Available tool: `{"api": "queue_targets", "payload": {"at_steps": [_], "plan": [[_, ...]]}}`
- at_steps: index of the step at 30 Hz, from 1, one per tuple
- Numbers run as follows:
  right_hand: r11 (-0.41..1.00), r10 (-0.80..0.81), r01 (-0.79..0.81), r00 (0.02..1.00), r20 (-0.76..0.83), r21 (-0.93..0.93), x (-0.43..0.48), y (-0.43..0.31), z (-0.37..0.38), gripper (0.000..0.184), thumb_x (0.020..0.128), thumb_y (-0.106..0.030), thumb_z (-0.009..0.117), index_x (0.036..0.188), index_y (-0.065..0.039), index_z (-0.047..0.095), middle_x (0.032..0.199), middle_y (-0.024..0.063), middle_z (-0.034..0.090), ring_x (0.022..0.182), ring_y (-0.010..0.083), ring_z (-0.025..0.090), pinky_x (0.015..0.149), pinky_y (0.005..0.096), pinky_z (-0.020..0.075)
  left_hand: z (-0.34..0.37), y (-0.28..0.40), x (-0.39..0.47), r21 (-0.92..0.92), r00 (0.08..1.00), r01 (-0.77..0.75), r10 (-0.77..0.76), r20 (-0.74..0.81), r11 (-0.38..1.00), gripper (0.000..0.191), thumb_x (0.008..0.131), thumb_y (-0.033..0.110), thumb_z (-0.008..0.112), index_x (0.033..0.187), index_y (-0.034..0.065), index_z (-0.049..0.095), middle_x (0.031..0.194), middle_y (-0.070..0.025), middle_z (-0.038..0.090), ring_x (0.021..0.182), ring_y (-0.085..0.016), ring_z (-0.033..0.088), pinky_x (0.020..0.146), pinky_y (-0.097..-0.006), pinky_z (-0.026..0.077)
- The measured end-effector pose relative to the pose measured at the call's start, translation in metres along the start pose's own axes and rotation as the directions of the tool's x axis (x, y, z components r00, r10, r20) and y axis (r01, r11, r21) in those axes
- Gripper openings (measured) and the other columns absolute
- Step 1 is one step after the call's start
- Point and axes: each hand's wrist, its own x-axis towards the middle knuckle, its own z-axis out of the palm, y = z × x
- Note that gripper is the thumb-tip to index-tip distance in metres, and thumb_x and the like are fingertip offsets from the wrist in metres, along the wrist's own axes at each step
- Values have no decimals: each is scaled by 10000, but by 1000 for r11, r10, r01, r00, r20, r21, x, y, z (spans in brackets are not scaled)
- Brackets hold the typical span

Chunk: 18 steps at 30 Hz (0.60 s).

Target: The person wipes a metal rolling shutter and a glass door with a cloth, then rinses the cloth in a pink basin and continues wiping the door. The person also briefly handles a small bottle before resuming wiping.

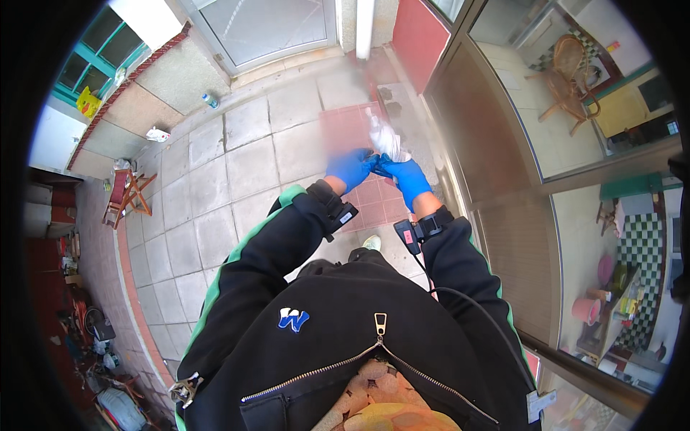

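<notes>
My left hand (350, 169), in a blue glove, meets my right hand (405, 178), gloved the same way, in front of my body. Their curled fingertips pinch a small dark item (375, 162) between them; the fingers hide most of it, so its kind is unclear. Just beyond the fingers is a crumpled white bundle (385, 136), perhaps a plastic bag. It overlaps my right fingers in the view, and I cannot tell whether it hangs from them or lies lower. Below the hands lies a strip of red floor tiles (372, 204).
Grey paving slabs (248, 156) spread to the left, with a folding wooden stool (126, 196) and a plastic bottle (211, 101) near the wall. A metal-framed glass partition (501, 178) runs close along my right. A closed door (269, 27) stands ahead. A cable (474, 304) trails along my right sleeve.
</notes>
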Motion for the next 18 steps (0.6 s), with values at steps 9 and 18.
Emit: {"api": "queue_targets", "payload": {"at_steps": [9,18], "plan": [[997,59,-49,984,-170,66,97,-38,-57,324,812,-125,685,1127,-62,641,976,59,692,868,155,668,760,279,481,3,31,122,-48,953,160,-142,266,986,530,963,531,400,1264,146,605,1201,-136,648,1134,-330,591,1030,-432,386],[990,-133,138,936,-325,-7,200,-94,-121,296,780,-71,655,1076,-51,651,876,22,664,725,114,606,666,260,469,20,30,286,-433,822,167,117,557,886,527,982,470,458,1195,18,626,1130,-128,675,1076,-221,620,984,-325,439]]}}
